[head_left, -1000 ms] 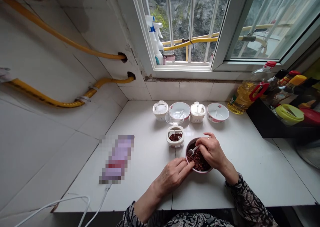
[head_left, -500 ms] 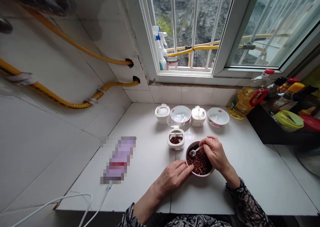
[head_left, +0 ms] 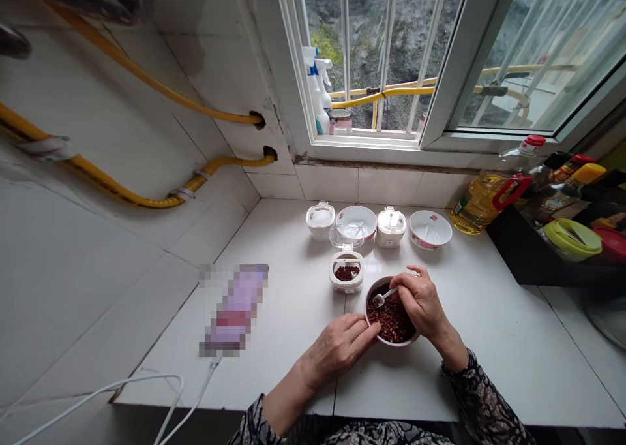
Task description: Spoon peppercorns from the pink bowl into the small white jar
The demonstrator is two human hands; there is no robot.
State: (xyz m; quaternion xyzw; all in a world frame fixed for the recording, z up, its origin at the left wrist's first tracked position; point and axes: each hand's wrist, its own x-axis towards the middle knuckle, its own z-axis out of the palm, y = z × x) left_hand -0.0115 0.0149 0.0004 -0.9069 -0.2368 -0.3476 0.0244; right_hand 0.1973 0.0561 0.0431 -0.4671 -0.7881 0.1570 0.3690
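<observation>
Two hands (head_left: 423, 305), three bowls (head_left: 397, 345), at least one spoon (head_left: 384, 297)

Counter (head_left: 283, 340) across ctr is white w/ thin dark tile lines; tiled wall (head_left: 161, 236) at L is greyish white. Bowl (head_left: 392, 345) at lower ctr: pinkish rim, dk reddish-brown bits (head_left: 391, 318) inside, white spoon (head_left: 385, 296). Sleeve (head_left: 482, 393) at lower R: black & pale swirly print. Open jar (head_left: 346, 286) at ctr: off-white w/ same dk red-brown inside. Bowl at ctr R (head_left: 430, 230): white w/ pink-red flower pattern. Hoses upper L (head_left: 147, 86): yellow-orange, lower one w/ dk markings. Oil bottle (head_left: 476, 203) at R: clear w/ golden oil, red cap & handle. Tub (head_left: 573, 238) far R: yellow-green. Box (head_left: 518, 246) under it: black. Phone (head_left: 237, 308) L of ctr: blurred purple w/ reddish band. Cable (head_left: 203, 389) lower L: white.
</observation>
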